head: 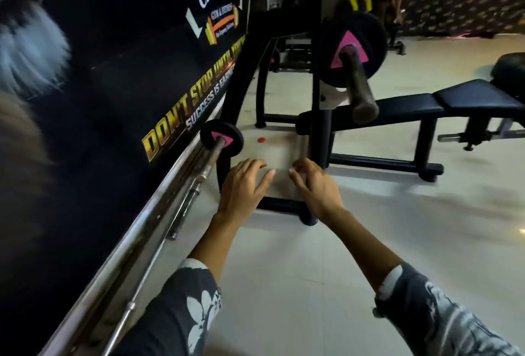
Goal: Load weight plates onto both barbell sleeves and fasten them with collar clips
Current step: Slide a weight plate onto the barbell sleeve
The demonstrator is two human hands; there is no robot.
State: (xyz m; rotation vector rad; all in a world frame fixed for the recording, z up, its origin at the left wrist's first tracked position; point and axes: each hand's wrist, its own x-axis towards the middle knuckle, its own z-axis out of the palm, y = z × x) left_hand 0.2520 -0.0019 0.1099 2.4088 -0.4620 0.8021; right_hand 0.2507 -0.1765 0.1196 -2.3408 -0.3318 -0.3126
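Note:
A barbell sleeve (358,84) sticks out toward me at the upper right, with a black weight plate with a pink triangle (355,48) pushed on behind it. A smaller black plate with a pink triangle (222,139) sits on the end of another bar (208,166) lying along the wall at left. My left hand (244,188) and my right hand (315,185) reach forward side by side over the floor, below both plates, fingers loosely spread, holding nothing. No collar clip shows.
A black rack frame (318,116) stands just beyond my hands. A black padded bench (426,104) lies to the right. A steel rail (136,230) runs along the black banner wall at left. A small red object (261,140) rests on the pale floor.

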